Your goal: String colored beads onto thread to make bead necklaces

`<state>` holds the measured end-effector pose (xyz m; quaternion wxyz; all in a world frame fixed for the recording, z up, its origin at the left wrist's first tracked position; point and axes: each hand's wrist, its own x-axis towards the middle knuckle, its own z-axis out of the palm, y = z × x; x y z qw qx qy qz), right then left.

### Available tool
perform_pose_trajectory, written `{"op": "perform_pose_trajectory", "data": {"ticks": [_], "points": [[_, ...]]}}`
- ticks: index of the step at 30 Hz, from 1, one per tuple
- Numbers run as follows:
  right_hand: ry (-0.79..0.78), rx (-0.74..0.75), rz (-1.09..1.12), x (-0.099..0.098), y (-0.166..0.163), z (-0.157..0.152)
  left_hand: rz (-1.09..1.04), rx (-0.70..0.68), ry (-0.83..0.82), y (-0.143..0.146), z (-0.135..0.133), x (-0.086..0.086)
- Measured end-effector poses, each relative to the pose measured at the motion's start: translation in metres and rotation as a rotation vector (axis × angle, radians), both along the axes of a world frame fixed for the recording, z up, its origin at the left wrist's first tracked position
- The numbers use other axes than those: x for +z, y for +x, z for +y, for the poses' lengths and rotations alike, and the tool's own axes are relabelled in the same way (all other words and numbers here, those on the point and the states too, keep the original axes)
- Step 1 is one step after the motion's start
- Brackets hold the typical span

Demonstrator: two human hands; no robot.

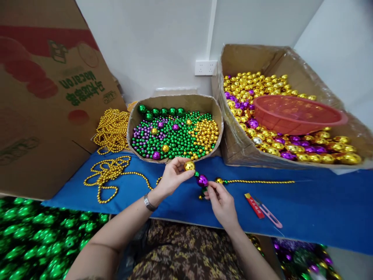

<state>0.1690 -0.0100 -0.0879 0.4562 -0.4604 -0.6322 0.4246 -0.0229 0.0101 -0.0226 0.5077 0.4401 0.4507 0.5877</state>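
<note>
Above the blue surface (320,210), between its near edge and the oval box (202,102), we hold a bead strand (201,179) in both hands. Our left hand (169,177) has thumb and fingers clamped on a large gold bead (189,166); our right hand (223,204) pinches the strand just beside a large purple bead (202,181). A thin gold length (259,181) runs from behind our right fingers toward the surface's right edge; we cannot tell whether it joins the strand. Nearer the near edge, right of our right hand, a red packet (253,206) lies beside pink snips (267,212). Toward the left edge we have a loose gold chain (112,172). Along the far edge stand the oval box of mixed beads and a big carton (233,146) with a red basket (300,118) inside.
</note>
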Motion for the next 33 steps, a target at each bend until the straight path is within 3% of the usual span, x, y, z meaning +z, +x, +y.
{"op": "perform_pose_trajectory", "data": {"ticks": [4,7,10,13,15,18,23,28,30,33], "points": [[-0.258,0.039,0.337,-0.004,-0.010,0.004,0.088,-0.121,0.045,-0.003,-0.005,0.004],[-0.332,0.056,0.479,0.001,-0.011,0.006,0.125,-0.209,0.097,-0.015,-0.003,0.012],[-0.350,0.072,0.526,0.006,-0.008,0.006,0.363,-0.009,0.144,-0.045,0.017,0.020],[-0.343,0.067,0.541,0.008,-0.004,0.006,0.912,0.256,0.136,-0.086,0.056,0.023],[-0.330,0.069,0.527,0.008,-0.004,0.006,1.267,0.277,0.033,-0.109,0.085,0.022],[-0.322,0.063,0.520,0.008,-0.005,0.007,1.371,0.234,-0.023,-0.129,0.119,0.018],[-0.330,0.047,0.538,0.008,-0.006,0.008,1.340,0.193,-0.040,-0.128,0.139,0.010],[-0.316,0.051,0.517,0.005,-0.005,0.007,1.199,0.239,-0.025,-0.120,0.128,0.011],[-0.283,0.047,0.484,0.004,-0.006,0.006,0.923,0.227,-0.022,-0.112,0.114,0.016],[-0.243,0.032,0.442,0.005,-0.007,0.006,0.184,0.109,-0.040,-0.092,0.084,0.024]]}}
